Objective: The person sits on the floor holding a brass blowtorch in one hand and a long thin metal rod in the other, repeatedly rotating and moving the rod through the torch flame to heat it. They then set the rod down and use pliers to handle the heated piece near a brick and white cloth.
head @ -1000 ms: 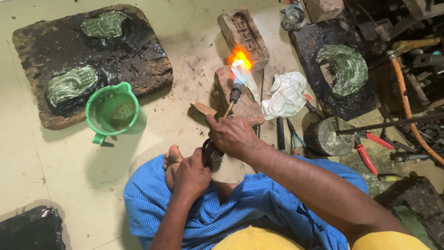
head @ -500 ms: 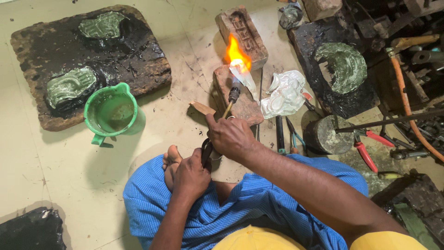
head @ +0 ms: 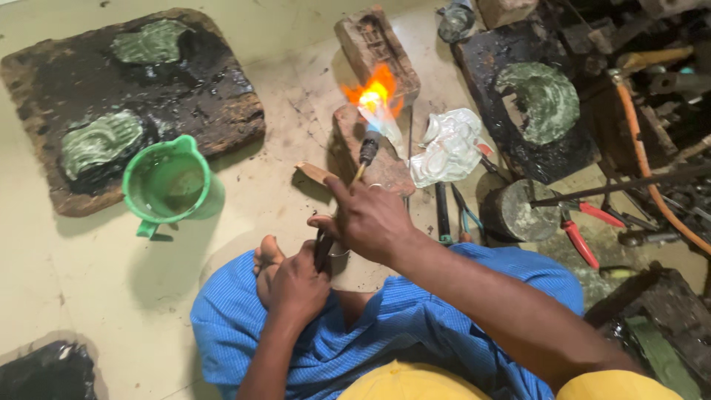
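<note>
The work happens on a pale, stained floor, seen from above, with the person seated cross-legged in blue striped cloth. Taking the brick in front of the knees as the landmark: far to its left lies a big, dark, tar-coated slab, rough at the edges, with two greenish embossed metal pieces sunk in its black surface. To the right of the brick sits a second black block bearing a rounded green metal piece; beyond it the right edge is a dim clutter of tools and an orange hose, hard to make out and cut off by the frame. A green plastic jug stands left of the brick, touching the slab's near edge. A crumpled clear plastic bag lies just right of the brick, and red-handled pliers lie farther right, beside a round metal-topped pot.

The right hand is closed around a thin brass torch, whose nozzle points over the brick; an orange flame burns at the brick's far end. What it heats is lost in the glare. The left hand, nearer than the brick, is clenched on dark tongs, their tips hidden behind the right hand.
</note>
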### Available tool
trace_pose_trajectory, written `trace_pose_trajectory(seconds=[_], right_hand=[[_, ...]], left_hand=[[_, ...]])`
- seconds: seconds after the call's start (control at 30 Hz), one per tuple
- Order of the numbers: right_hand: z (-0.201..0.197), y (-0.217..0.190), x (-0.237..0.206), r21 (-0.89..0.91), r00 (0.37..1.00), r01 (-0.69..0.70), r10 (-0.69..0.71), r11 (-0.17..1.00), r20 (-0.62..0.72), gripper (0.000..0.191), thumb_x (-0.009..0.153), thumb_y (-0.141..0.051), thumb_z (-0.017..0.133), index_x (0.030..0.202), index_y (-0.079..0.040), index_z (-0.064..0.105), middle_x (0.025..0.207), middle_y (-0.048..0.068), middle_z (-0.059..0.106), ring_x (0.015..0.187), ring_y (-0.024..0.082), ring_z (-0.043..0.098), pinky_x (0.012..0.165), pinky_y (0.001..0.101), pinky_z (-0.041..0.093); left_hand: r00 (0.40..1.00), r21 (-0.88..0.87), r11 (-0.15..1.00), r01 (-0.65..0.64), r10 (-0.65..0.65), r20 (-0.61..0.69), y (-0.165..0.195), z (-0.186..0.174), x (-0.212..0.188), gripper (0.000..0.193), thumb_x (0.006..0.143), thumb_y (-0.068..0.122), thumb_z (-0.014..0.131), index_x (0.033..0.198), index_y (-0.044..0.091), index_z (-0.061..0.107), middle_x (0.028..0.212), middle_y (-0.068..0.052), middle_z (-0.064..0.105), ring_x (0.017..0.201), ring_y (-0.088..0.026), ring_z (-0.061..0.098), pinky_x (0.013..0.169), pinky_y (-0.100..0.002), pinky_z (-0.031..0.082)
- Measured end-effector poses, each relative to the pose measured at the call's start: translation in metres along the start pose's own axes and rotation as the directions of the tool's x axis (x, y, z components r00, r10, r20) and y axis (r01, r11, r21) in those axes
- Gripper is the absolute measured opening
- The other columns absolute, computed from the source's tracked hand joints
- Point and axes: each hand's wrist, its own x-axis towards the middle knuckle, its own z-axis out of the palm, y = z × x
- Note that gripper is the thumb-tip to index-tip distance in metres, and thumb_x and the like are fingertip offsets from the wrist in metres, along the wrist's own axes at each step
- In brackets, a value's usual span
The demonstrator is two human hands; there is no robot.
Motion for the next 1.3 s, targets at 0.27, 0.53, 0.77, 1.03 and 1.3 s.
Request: trace_pose_trajectory(seconds=[0.27,0.53,0.77,1.03,1.3], right_hand=[[-0.005,0.140,-0.056,0.211,0.744,-0.625,0.655,0.752,-0.129,0.022,0.098,-0.026,0.067,0.109,-0.008,0.075,0.100,0.017,0.076,0.088,0.031,0.075,0.080,0.0421,0.058],[0.033,0.139,-0.048,0.026,0.660,-0.714,0.661,0.699,0.356,0.036,0.077,-0.031,0.086,0.101,-0.007,0.075,0.100,0.018,0.074,0.096,0.036,0.072,0.088,0.0453,0.056],[0.022,0.127,-0.039,0.034,0.589,-0.794,0.755,0.607,0.289,0.045,0.075,-0.022,0.082,0.116,-0.013,0.066,0.106,0.012,0.076,0.103,0.035,0.071,0.089,0.0477,0.054],[0.034,0.148,-0.052,0.098,0.586,-0.805,0.758,0.585,0.286,0.047,0.084,-0.024,0.070,0.128,-0.011,0.063,0.110,0.024,0.071,0.105,0.043,0.067,0.096,0.0501,0.052],[0.032,0.166,-0.097,0.341,0.662,-0.696,0.749,0.632,-0.037,0.029,0.098,-0.022,0.052,0.113,-0.008,0.073,0.102,0.024,0.073,0.094,0.042,0.070,0.083,0.0493,0.054]], left_hand=[[0.999,0.022,0.999,0.034,-0.033,-0.011,0.004,-0.001,-0.004,0.035,0.085,0.026,0.068,0.118,0.016,0.065,0.088,-0.022,0.074,0.088,-0.045,0.070,0.083,-0.055,0.051],[1.000,0.045,0.999,0.016,-0.015,-0.014,0.014,0.003,0.002,0.035,0.085,0.025,0.066,0.118,0.013,0.064,0.088,-0.019,0.075,0.086,-0.043,0.070,0.082,-0.052,0.052],[0.999,0.044,0.998,0.040,-0.041,0.016,0.019,0.001,0.006,0.034,0.086,0.028,0.065,0.117,0.014,0.066,0.088,-0.019,0.075,0.087,-0.042,0.070,0.081,-0.051,0.052],[0.998,0.026,0.998,0.059,-0.059,0.017,0.019,-0.001,0.007,0.036,0.086,0.028,0.065,0.119,0.013,0.066,0.089,-0.020,0.075,0.088,-0.042,0.071,0.083,-0.050,0.053],[0.994,-0.014,0.995,0.103,-0.103,0.043,0.020,-0.005,0.006,0.037,0.084,0.028,0.067,0.119,0.014,0.066,0.090,-0.020,0.075,0.089,-0.041,0.071,0.083,-0.049,0.054]])
